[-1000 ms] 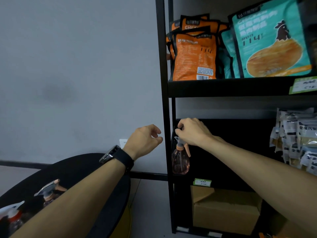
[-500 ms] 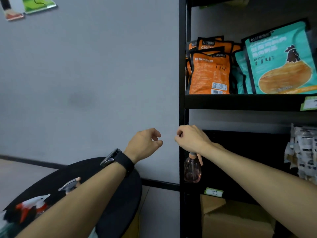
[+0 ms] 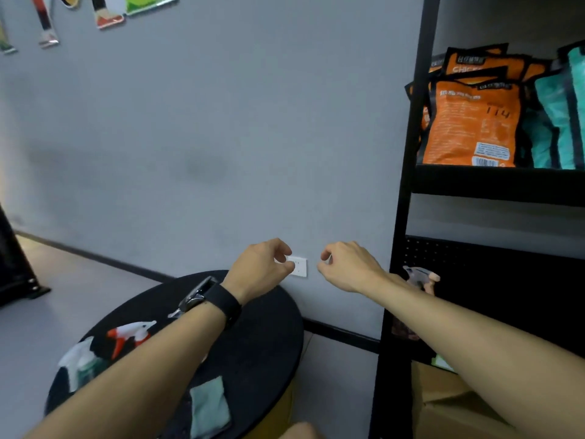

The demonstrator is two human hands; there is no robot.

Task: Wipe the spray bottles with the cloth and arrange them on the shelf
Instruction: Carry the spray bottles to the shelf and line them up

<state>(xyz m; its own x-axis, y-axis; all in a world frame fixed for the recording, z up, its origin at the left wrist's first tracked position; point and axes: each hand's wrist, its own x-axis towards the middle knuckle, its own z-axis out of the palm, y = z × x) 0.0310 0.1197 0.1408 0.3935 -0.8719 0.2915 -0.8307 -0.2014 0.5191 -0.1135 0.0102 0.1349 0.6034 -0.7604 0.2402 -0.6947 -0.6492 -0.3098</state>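
The white-and-red trigger spray bottle point(image 3: 131, 334) stands upright on the round black counter point(image 3: 269, 337), nozzle pointing right, below and left of the left hand point(image 3: 259, 267), which is nearer. The right hand point(image 3: 346, 267) hovers beside it; both are loosely curled, holding nothing

Two spray bottles point(image 3: 126, 335) and a cloth point(image 3: 209, 407) lie on the table point(image 3: 262, 343).

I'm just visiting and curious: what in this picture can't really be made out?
- Pink spray bottle on the shelf: body hidden behind the right forearm, head view.
- Bottles on the round table: the white one is motion-blurred, a third is covered by the left arm.
- Teal bags: cut off by the right edge.
- Orange bag print: too blurred to read.
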